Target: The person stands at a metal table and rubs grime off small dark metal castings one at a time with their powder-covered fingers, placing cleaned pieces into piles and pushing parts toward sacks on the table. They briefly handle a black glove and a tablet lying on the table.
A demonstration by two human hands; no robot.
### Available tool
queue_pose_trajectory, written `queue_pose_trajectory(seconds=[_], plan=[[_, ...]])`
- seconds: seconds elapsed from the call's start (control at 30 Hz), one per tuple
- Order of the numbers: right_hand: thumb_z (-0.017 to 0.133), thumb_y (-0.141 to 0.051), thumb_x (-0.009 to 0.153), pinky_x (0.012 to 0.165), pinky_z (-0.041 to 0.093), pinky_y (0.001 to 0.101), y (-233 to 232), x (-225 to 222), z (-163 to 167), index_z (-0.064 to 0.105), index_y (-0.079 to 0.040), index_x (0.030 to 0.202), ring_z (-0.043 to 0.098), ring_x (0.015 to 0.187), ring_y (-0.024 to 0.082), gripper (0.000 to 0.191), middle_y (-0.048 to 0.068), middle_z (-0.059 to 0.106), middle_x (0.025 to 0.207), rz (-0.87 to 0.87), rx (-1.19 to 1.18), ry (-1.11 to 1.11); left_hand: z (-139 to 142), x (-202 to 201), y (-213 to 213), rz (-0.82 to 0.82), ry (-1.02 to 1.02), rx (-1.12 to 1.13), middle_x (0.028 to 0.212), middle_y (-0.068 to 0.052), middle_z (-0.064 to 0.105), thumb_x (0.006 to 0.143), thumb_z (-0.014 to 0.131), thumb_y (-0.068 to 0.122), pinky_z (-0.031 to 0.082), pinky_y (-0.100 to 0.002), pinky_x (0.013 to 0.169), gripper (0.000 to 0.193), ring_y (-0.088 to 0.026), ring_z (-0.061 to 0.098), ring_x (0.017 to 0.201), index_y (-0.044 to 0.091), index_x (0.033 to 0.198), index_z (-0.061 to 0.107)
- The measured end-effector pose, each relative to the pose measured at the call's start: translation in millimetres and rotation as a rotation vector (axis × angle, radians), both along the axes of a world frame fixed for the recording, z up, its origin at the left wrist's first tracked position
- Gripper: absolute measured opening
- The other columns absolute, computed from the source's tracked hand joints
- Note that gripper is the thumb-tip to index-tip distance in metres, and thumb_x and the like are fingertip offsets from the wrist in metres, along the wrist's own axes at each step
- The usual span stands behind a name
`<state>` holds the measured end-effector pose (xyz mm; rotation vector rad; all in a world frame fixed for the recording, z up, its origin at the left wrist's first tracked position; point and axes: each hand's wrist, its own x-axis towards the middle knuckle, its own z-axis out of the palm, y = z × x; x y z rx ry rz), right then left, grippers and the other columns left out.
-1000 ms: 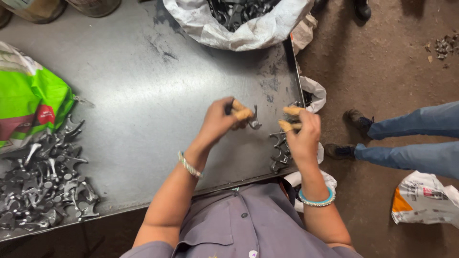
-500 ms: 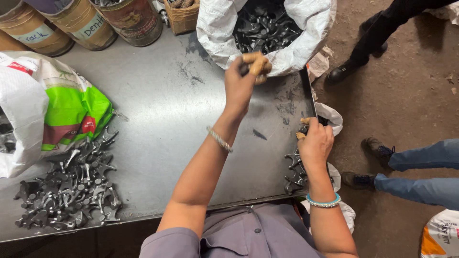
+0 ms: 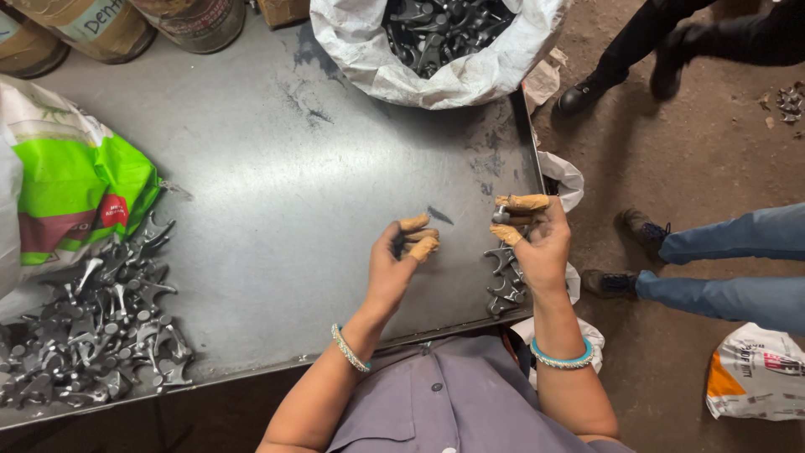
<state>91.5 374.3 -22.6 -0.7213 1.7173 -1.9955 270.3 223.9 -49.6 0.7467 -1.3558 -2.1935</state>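
The right hand is closed on a small metal part, held just above a heap of parts; the left hand (empty, fingers curled) is kept beside it.

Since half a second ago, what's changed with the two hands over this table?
The left hand, then stretched out over the white sack of parts, has drawn back near the body, apparently empty. The right hand now lifts a small metal part. The small pile by the table edge stayed put.
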Motion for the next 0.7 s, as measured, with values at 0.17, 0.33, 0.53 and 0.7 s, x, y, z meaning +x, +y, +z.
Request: queue_pose_trajectory(seconds=[0.17, 0.33, 0.53, 0.7], plan=[[0.075, 0.018, 0.080, 0.098, 0.058, 0.0343, 4.5, 17.1, -1.3, 0.059, -0.002, 0.124, 0.067, 0.116, 0.021, 0.051, 0.012, 0.067, 0.124, 0.105, -0.170, -0.255, -6.5, 3.8, 9.8, -0.055, 0.145, 0.075, 0.129, -0.014, 0.070, 0.096, 0.061, -0.001, 0.055, -0.029, 0.098, 0.048, -0.018, 0.068, 0.113, -0.003, 0.144, 0.053], [0.076, 0.015, 0.079, 0.101, 0.057, 0.0352, 7.8, 28.6, -7.6, 0.062, -0.001, 0.129, 0.067, 0.119, 0.023, 0.054, 0.013, 0.067, 0.126, 0.216, -0.201, -0.449, -4.0, 0.1, 12.3, -0.115, 0.073, 0.258, 0.132, -0.011, 0.069, 0.101, 0.061, 0.013, 0.057, -0.030, 0.092, 0.046, -0.018, 0.071, 0.112, 0.001, 0.144, 0.054], [0.076, 0.014, 0.085, 0.098, 0.057, 0.0335, 3.3, 35.3, -15.2, 0.065, 0.001, 0.130, 0.065, 0.114, 0.020, 0.048, 0.012, 0.068, 0.128, 0.248, -0.205, -0.554, -10.3, -3.9, 14.8, -0.125, 0.144, 0.338, 0.125, -0.009, 0.072, 0.101, 0.066, 0.014, 0.057, -0.028, 0.089, 0.044, -0.014, 0.069, 0.105, 0.003, 0.143, 0.060], [0.074, 0.004, 0.087, 0.085, 0.058, 0.0276, -0.4, 41.9, -13.9, 0.066, -0.001, 0.130, 0.067, 0.101, 0.015, 0.044, 0.009, 0.069, 0.123, 0.247, -0.096, -0.507, -23.0, -3.4, 15.9, -0.136, 0.116, 0.446, 0.104, -0.007, 0.071, 0.099, 0.067, 0.010, 0.058, -0.030, 0.075, 0.032, -0.014, 0.069, 0.089, 0.000, 0.129, 0.065]])
